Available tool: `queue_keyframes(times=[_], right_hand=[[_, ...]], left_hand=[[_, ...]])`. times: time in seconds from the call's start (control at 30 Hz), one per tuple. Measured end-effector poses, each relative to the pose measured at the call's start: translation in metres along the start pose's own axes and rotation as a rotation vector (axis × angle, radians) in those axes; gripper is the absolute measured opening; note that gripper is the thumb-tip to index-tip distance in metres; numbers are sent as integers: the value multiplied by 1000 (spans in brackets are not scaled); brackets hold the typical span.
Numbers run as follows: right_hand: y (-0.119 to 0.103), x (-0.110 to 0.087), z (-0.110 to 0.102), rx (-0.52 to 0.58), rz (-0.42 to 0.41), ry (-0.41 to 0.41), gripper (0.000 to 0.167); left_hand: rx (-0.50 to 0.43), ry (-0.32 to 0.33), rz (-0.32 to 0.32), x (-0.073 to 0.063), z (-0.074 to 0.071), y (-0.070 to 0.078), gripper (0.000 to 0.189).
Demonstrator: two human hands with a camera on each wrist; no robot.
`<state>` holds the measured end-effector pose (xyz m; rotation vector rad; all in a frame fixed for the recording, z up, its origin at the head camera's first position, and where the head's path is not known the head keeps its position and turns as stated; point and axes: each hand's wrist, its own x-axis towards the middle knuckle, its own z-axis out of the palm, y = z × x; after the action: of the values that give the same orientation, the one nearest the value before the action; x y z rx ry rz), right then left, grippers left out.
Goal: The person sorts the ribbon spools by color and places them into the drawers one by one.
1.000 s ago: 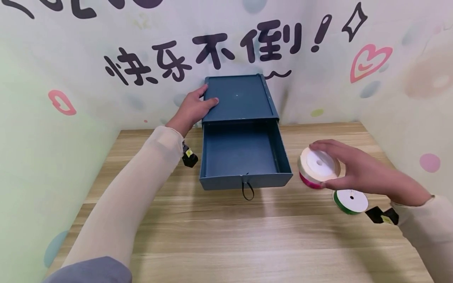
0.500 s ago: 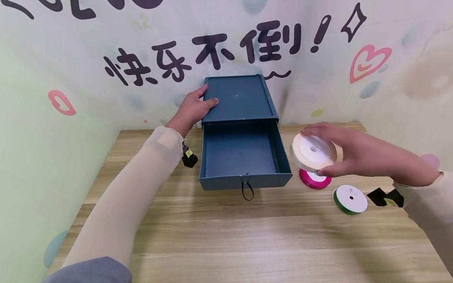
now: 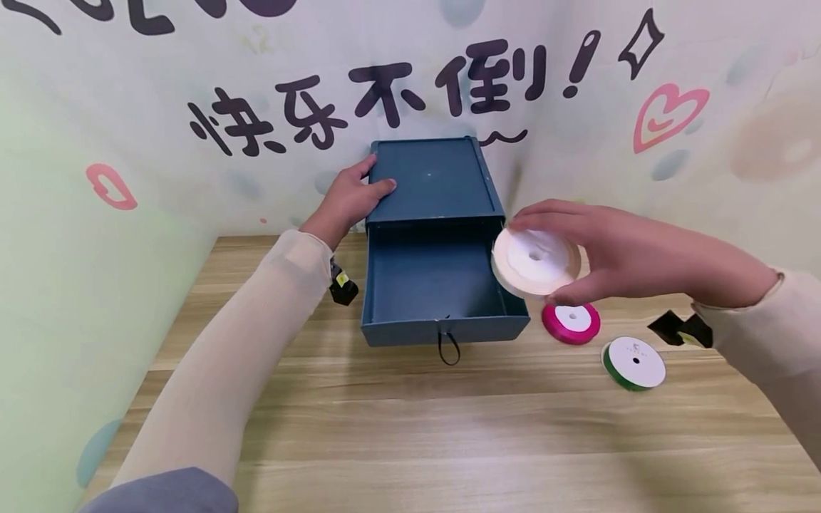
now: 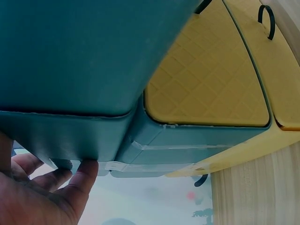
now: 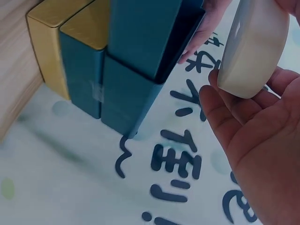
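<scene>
My right hand (image 3: 616, 249) grips a spool of cream ribbon (image 3: 535, 260) by its rim, thumb at the near side and fingers at the far side. In the head view the spool hangs over the right wall of the pulled-out drawer (image 3: 436, 278). The right wrist view shows the edge of the cream ribbon spool (image 5: 255, 51) between fingers and thumb. My left hand (image 3: 349, 192) holds the left edge of the blue drawer box (image 3: 442, 174), thumb on top. Fingertips (image 4: 86, 171) touch the box's side in the left wrist view.
A magenta ribbon spool (image 3: 573, 333) and a green ribbon spool (image 3: 631, 377) lie on the wooden table (image 3: 410, 442), right of the drawer. Below the top box are a drawer with a yellow front (image 4: 206, 70) and a yellow unit (image 4: 276, 79). A printed cloth (image 3: 269, 192) hangs behind.
My right hand has lifted the cream ribbon spool off the magenta one and carried it left to the drawer's right wall. The left hand and box have stayed put.
</scene>
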<state>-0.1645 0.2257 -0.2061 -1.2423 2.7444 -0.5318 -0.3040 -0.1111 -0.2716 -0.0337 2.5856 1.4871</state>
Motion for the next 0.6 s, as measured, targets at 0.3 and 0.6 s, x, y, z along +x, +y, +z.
queue_keyframes(times=[0.3, 0.6], right_hand=[[-18, 29, -3, -23, -43, -67, 78], [-25, 56, 2, -10, -52, -168, 74]], left_hand=[[-8, -2, 7, 1, -1, -2, 72], [-4, 4, 7, 2, 1, -2, 72]])
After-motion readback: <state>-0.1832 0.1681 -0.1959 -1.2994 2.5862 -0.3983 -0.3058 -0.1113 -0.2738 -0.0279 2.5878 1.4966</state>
